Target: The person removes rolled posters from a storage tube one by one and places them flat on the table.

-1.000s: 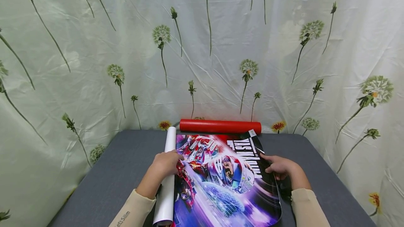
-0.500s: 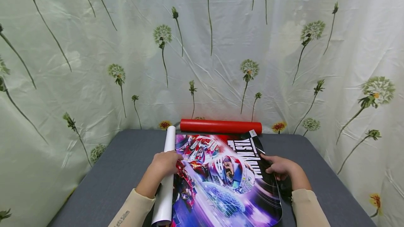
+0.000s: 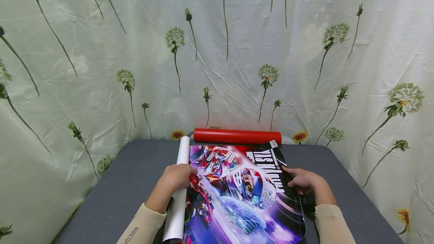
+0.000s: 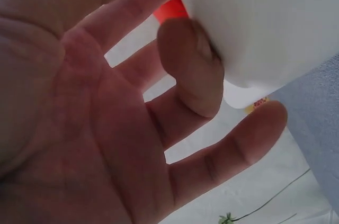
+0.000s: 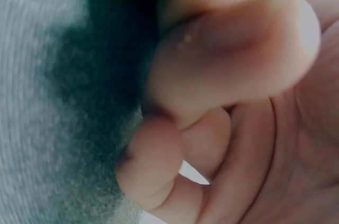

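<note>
A glossy poster (image 3: 234, 202) with racing cars, a helmeted driver and white lettering lies partly unrolled on the table. Its left side is still a white roll (image 3: 176, 214), open at the near end. My left hand (image 3: 176, 178) holds this roll around its middle, fingers over the top. In the left wrist view, the bent fingers of the left hand (image 4: 122, 107) lie against the white paper, the little finger apart from it. My right hand (image 3: 306, 180) pinches the poster's right edge between thumb and fingers. Curled fingertips (image 5: 153, 160) fill the right wrist view over the dark cloth.
A red tube (image 3: 237, 136) lies crosswise at the table's back edge, just behind the poster. The table (image 3: 112, 195) has a dark grey cloth. A pale curtain (image 3: 142, 48) printed with dandelions hangs behind and at both sides.
The right hand and the poster's right edge have shifted slightly right. A little more of the printed picture shows beside the roll. The left hand stays on the roll.
</note>
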`<action>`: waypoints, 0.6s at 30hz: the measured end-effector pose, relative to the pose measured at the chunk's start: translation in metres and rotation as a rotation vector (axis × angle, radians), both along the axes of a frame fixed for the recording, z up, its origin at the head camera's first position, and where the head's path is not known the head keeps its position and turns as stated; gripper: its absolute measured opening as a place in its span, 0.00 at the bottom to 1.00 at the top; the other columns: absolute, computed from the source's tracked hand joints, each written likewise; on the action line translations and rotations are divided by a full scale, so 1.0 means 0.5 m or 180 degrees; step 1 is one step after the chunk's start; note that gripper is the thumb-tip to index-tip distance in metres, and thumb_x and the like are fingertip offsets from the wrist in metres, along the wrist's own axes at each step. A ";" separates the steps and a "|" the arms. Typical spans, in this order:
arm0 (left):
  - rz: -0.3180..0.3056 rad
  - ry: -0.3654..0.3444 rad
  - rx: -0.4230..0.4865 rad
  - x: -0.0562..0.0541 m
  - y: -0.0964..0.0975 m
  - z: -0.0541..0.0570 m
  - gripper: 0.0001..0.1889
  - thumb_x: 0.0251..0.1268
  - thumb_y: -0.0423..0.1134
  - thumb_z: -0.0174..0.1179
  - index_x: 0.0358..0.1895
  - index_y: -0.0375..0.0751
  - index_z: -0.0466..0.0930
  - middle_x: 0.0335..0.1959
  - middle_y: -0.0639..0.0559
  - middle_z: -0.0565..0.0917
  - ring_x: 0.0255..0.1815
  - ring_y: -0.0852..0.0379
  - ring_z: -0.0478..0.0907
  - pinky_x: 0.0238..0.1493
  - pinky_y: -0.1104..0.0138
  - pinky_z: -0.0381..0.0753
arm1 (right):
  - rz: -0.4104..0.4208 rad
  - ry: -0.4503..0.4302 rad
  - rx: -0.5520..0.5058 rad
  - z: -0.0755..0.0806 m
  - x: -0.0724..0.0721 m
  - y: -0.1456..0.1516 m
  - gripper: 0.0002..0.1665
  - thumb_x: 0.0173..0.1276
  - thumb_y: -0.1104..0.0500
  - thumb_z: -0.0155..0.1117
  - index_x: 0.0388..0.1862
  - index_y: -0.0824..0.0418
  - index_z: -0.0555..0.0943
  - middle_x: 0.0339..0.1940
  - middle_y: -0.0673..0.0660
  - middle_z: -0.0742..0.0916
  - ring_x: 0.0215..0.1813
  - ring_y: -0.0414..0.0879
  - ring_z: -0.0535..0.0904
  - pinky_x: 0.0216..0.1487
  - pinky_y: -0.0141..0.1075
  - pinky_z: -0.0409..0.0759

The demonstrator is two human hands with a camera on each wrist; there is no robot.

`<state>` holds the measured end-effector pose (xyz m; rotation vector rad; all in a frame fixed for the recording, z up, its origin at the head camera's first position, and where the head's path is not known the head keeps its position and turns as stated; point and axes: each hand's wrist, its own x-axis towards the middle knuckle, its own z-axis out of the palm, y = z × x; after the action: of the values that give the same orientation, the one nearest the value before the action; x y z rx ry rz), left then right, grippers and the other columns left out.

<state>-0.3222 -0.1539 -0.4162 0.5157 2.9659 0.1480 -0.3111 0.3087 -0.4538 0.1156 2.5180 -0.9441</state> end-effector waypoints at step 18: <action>0.0014 0.0057 -0.0039 -0.009 -0.007 0.000 0.25 0.56 0.33 0.77 0.59 0.54 0.88 0.54 0.49 0.90 0.42 0.47 0.83 0.45 0.46 0.83 | -0.0042 -0.0010 -0.0021 0.000 0.004 0.016 0.46 0.75 0.64 0.61 0.87 0.59 0.54 0.63 0.78 0.72 0.22 0.44 0.72 0.29 0.36 0.78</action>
<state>-0.3268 -0.1574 -0.4164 0.5120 2.9835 0.1260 -0.3093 0.3166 -0.4540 0.1316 2.5141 -0.9567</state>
